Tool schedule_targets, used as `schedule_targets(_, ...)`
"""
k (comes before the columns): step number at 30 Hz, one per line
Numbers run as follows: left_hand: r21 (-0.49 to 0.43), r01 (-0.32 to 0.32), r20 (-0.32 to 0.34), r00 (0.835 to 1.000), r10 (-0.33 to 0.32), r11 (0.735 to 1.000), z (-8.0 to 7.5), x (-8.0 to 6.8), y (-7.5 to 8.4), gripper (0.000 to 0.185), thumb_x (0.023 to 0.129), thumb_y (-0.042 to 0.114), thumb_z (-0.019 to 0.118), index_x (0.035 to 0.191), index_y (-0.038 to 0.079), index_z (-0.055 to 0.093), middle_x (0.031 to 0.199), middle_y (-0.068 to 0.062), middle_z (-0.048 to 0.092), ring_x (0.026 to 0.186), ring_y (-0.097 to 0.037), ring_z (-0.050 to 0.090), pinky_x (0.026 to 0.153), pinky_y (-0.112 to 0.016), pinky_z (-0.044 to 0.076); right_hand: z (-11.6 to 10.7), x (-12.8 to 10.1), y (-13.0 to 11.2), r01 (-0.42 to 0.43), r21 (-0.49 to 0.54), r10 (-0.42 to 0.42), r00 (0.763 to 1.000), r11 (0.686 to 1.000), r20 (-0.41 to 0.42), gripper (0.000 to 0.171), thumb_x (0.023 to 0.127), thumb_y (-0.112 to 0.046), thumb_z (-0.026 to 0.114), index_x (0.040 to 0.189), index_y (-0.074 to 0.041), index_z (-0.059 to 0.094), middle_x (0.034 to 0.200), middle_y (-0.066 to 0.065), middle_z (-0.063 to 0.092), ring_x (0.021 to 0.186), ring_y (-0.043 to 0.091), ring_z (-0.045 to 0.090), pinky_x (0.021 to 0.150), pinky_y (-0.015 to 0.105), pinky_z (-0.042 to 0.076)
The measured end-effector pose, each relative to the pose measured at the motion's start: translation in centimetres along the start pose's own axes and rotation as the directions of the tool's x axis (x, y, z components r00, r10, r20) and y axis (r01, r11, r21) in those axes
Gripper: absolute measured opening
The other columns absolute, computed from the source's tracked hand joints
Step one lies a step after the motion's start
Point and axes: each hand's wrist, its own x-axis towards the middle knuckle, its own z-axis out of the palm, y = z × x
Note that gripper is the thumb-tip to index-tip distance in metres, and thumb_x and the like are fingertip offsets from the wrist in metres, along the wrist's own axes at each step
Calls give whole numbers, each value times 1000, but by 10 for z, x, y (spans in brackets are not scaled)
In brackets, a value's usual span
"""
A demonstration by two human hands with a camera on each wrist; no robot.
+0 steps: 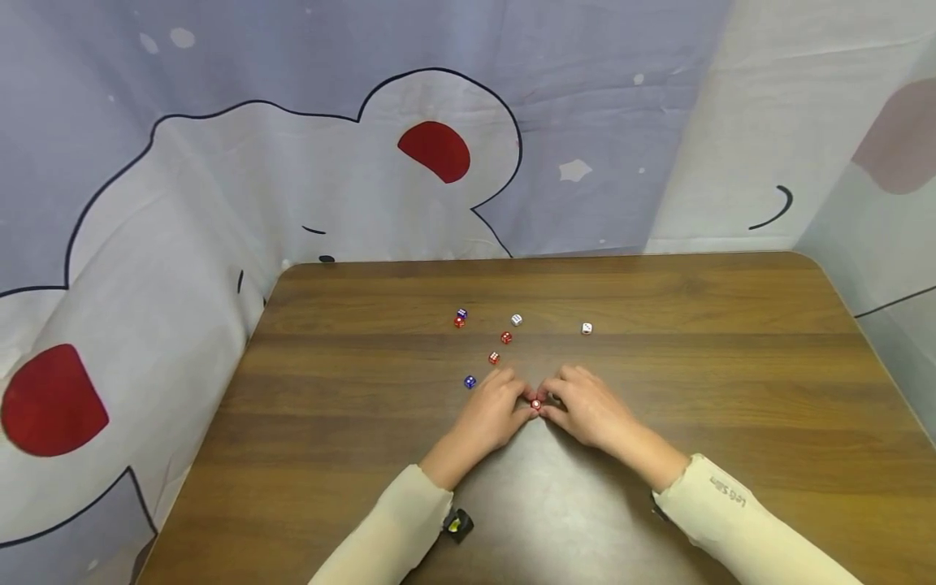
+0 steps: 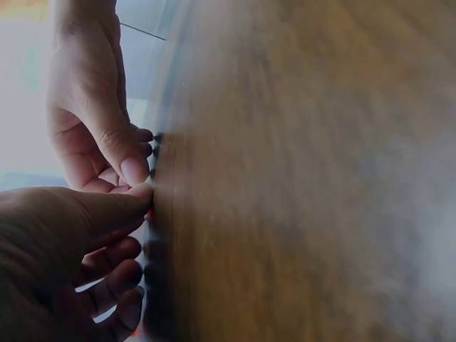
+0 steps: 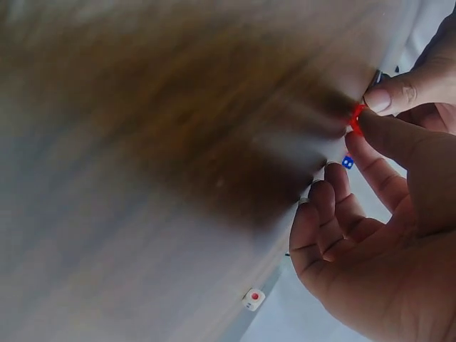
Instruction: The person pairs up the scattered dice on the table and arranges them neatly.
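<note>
On the brown wooden table my two hands meet fingertip to fingertip over a small red die. My left hand and right hand both pinch it, with the other fingers curled. In the right wrist view the red die sits between my right thumb and the left hand's thumb. The left wrist view shows the two thumbs touching at the table's surface, and the die itself is hidden there.
Several loose dice lie just beyond the hands: a blue die, two red dice, a white die, a blue-and-red pair and a white die further right. A printed cloth backdrop surrounds the table.
</note>
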Motion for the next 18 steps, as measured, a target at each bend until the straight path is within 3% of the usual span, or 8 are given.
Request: schedule_targets(18,-41,7,34,999,-6,999,-8,-20,-9,15,89,28,79,94,16,73,95,7,63,95,-13,56,86,-31,48,9,-1,-21,45,-42,-45,999,998,12,13,85,-23,81,92,-19,70,88,-4,58,83,16,54,72,35,47)
